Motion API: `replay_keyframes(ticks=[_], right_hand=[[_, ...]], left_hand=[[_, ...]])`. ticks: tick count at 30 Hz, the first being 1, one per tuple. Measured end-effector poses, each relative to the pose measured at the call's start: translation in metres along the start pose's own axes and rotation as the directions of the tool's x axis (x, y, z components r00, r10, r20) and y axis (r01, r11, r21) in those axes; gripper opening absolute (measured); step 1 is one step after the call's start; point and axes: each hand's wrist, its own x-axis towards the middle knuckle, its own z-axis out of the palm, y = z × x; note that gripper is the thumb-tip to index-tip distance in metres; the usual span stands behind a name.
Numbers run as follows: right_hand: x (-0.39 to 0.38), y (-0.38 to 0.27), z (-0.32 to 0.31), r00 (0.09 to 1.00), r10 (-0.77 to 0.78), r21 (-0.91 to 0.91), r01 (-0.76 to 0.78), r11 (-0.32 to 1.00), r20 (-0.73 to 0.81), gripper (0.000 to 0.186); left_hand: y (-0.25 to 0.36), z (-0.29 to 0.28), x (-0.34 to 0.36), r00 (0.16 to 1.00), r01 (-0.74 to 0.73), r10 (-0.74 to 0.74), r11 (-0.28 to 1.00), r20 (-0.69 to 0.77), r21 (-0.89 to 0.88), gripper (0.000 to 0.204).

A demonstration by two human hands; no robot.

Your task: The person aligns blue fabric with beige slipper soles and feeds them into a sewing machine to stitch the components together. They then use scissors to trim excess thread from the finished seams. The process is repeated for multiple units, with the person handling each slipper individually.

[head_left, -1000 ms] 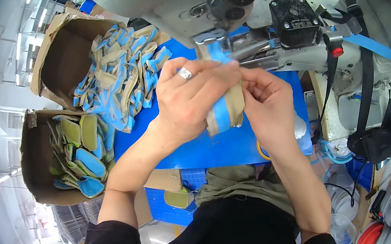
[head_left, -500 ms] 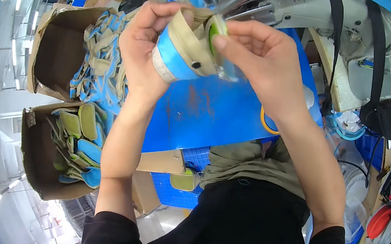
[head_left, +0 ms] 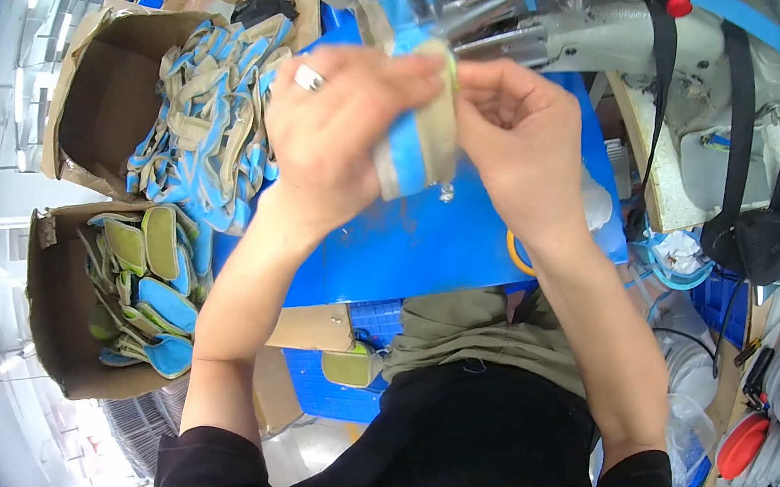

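Note:
A beige-and-blue sewn fabric band (head_left: 408,154) is up in front of me, below the metal parts of the machine. My left hand (head_left: 335,124), with a ring on one finger, is wrapped over its left side. Thumb and fingertips of my right hand (head_left: 520,147) pinch together at its right edge, where a thin green rim shows. Motion blurs the band, and my left hand covers part of it. What exactly lies between the right fingertips is hidden. At the band's lower end hangs a small shiny bit.
Beneath my hands lies a blue tabletop (head_left: 347,262). A pile of blue-and-beige strips (head_left: 215,132) sits left, beside an upper carton (head_left: 77,111). The lower carton (head_left: 47,313) holds green-and-blue padded pieces (head_left: 166,245). Machine body (head_left: 603,33) and hanging black straps (head_left: 655,92) stand far right.
The band has turned from its open side facing up to a narrower edge-on view. My left hand has rolled over so its back shows, while my right fingers stay at the edge.

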Motion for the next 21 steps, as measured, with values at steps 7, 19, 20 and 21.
replay_keyframes(ticks=[7, 19, 20, 21], right_hand=[[-0.004, -0.005, 0.001, 0.998, 0.048, -0.097, -0.053, 0.994, -0.046, 0.016], [0.002, -0.008, 0.021, 0.968, -0.083, -0.078, 0.066, 0.995, -0.238, 0.018], [0.002, -0.009, 0.021, 0.966, -0.093, -0.093, 0.073, 0.993, -0.24, 0.018], [0.002, -0.009, 0.022, 0.966, -0.1, -0.1, 0.078, 0.992, -0.238, 0.018]], left_hand=[[0.008, 0.001, 0.006, 0.999, 0.017, -0.017, 1.0, -0.029, -0.016, 0.027], [0.003, -0.004, 0.005, 0.982, 0.186, -0.184, 0.975, 0.03, -0.121, 0.033], [0.004, -0.003, -0.002, 0.971, 0.238, -0.236, 0.959, 0.03, -0.156, 0.035], [0.011, -0.002, -0.013, 0.874, 0.46, -0.485, 0.815, 0.018, -0.353, 0.039]])
